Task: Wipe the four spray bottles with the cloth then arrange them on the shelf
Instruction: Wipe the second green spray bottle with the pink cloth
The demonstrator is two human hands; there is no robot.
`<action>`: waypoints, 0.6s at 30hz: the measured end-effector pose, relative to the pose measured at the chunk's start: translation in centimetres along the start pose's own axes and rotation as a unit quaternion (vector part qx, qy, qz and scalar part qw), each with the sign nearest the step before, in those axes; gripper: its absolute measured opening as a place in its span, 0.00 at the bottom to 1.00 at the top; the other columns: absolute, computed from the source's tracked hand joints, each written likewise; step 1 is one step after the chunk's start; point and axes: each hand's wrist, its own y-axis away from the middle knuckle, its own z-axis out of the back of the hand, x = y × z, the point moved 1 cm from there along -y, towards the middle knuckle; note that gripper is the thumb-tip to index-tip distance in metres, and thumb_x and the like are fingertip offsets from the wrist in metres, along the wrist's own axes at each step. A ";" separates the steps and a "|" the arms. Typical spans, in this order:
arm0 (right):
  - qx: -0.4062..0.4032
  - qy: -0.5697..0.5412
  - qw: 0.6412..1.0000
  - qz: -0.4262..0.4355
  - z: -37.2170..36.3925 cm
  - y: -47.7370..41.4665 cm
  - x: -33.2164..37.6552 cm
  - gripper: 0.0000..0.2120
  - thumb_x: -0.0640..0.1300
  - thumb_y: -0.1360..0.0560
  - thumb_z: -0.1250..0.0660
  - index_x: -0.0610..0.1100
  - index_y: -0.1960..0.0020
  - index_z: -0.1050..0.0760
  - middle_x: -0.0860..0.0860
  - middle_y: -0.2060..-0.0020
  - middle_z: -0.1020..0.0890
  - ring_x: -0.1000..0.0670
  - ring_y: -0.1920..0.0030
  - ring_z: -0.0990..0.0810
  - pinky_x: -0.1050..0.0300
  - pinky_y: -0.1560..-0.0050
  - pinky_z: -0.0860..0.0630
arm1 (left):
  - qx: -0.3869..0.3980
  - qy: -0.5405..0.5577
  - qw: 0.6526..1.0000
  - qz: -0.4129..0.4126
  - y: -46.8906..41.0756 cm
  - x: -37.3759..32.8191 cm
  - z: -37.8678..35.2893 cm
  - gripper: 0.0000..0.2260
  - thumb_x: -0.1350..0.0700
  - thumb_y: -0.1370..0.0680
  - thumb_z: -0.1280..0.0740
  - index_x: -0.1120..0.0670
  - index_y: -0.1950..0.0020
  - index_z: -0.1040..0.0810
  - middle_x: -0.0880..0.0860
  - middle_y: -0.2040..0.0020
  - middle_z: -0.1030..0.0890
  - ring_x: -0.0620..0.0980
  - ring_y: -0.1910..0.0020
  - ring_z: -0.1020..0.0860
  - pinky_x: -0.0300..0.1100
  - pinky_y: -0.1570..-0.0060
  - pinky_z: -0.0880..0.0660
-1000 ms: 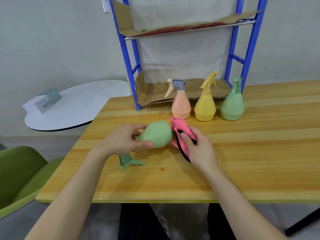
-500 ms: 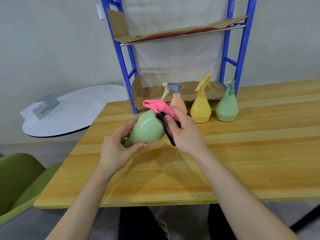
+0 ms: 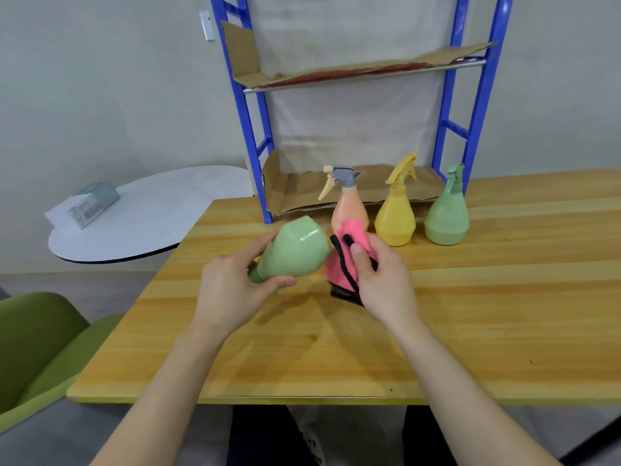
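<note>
Head view, left to right. At the far left are a green chair and a round white table. You sit at a wooden table.

Your left hand has its fingers and thumb curled round the narrow end of a pale green spray bottle. The bottle is held off the table, tilted, with its wide base up and away from you. The trigger head is hidden behind your hand.

Just right of the base is the pink cloth with its black edge, bunched in your right hand, thumb pinching it against the fingers. Half a second ago the cloth lay draped over the base; now it has slid off to the right rim, and contact there is too close to call. That looks like the end of one stroke, so this bottle is probably nearly wiped.

Further back stand a peach bottle, a yellow bottle and a darker green bottle, upright in a row on the table, in front of the blue shelf. None is on the shelf yet.
</note>
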 end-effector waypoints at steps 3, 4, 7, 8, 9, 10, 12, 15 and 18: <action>-0.002 -0.006 0.987 0.160 -0.4 1.0 2.1 0.18 0.44 0.13 0.36 0.54 0.25 0.24 0.58 0.32 0.20 0.61 0.31 0.23 0.71 0.33 0.29 | 0.024 -0.031 0.999 -0.011 -0.3 -0.8 -0.8 0.40 0.27 0.34 0.26 0.35 0.23 0.25 0.40 0.46 0.11 0.47 0.56 0.14 0.48 0.47 0.17; 0.018 0.015 0.980 0.196 -0.8 0.9 2.1 0.19 0.43 0.14 0.35 0.52 0.23 0.24 0.57 0.26 0.23 0.60 0.26 0.26 0.69 0.27 0.32 | 0.027 -0.028 0.999 -0.010 -0.3 -1.0 -1.2 0.40 0.26 0.34 0.26 0.35 0.23 0.25 0.41 0.46 0.10 0.47 0.56 0.14 0.48 0.48 0.17; 0.019 0.064 0.988 0.138 -0.8 0.0 0.7 0.17 0.45 0.14 0.35 0.54 0.27 0.22 0.54 0.34 0.17 0.55 0.36 0.19 0.63 0.36 0.23 | 0.036 -0.081 0.996 -0.015 0.0 -1.1 -1.6 0.40 0.24 0.34 0.30 0.34 0.23 0.25 0.44 0.50 0.10 0.51 0.55 0.13 0.49 0.51 0.17; 0.020 0.088 0.991 0.095 -0.4 -0.1 0.0 0.13 0.47 0.13 0.36 0.55 0.30 0.21 0.52 0.42 0.14 0.51 0.44 0.16 0.56 0.45 0.20 | 0.046 -0.109 0.993 -0.020 0.2 -1.0 -1.6 0.41 0.23 0.35 0.31 0.33 0.23 0.26 0.43 0.50 0.10 0.52 0.55 0.13 0.49 0.52 0.18; 0.026 0.121 0.991 0.058 0.0 -0.2 -0.7 0.11 0.49 0.13 0.37 0.54 0.34 0.21 0.51 0.49 0.13 0.47 0.50 0.15 0.51 0.52 0.21 | 0.061 -0.136 0.989 -0.025 0.3 -0.9 -1.4 0.40 0.23 0.35 0.31 0.34 0.24 0.27 0.43 0.49 0.11 0.53 0.54 0.13 0.50 0.52 0.18; 0.029 0.150 0.988 0.038 0.5 -0.2 -1.4 0.09 0.49 0.14 0.37 0.52 0.36 0.21 0.50 0.51 0.13 0.45 0.54 0.16 0.50 0.57 0.26 | 0.078 -0.159 0.984 -0.028 0.2 -0.9 -1.2 0.40 0.24 0.35 0.29 0.35 0.25 0.28 0.42 0.47 0.11 0.54 0.52 0.13 0.50 0.52 0.18; 0.021 0.172 0.984 0.035 1.2 -0.2 -2.1 0.10 0.46 0.14 0.36 0.52 0.34 0.21 0.52 0.50 0.14 0.49 0.57 0.21 0.54 0.59 0.33 | 0.111 -0.205 0.972 -0.034 -0.6 -1.3 -0.7 0.37 0.29 0.35 0.22 0.41 0.33 0.30 0.42 0.44 0.12 0.55 0.50 0.13 0.50 0.53 0.20; 0.012 0.166 0.986 0.031 2.1 -0.5 -2.1 0.15 0.48 0.14 0.36 0.53 0.28 0.27 0.53 0.49 0.15 0.52 0.58 0.23 0.57 0.64 0.32 | 0.146 -0.270 0.949 -0.066 -2.8 -3.1 0.3 0.33 0.33 0.37 0.18 0.45 0.42 0.27 0.44 0.45 0.16 0.56 0.51 0.18 0.49 0.56 0.25; 0.004 0.160 0.987 -0.011 2.6 -0.6 -2.2 0.15 0.51 0.13 0.38 0.50 0.28 0.30 0.56 0.54 0.20 0.58 0.63 0.24 0.67 0.69 0.35 | 0.191 -0.280 0.937 -0.088 -5.2 -5.1 0.9 0.30 0.35 0.39 0.15 0.42 0.42 0.20 0.43 0.43 0.23 0.53 0.51 0.20 0.48 0.55 0.25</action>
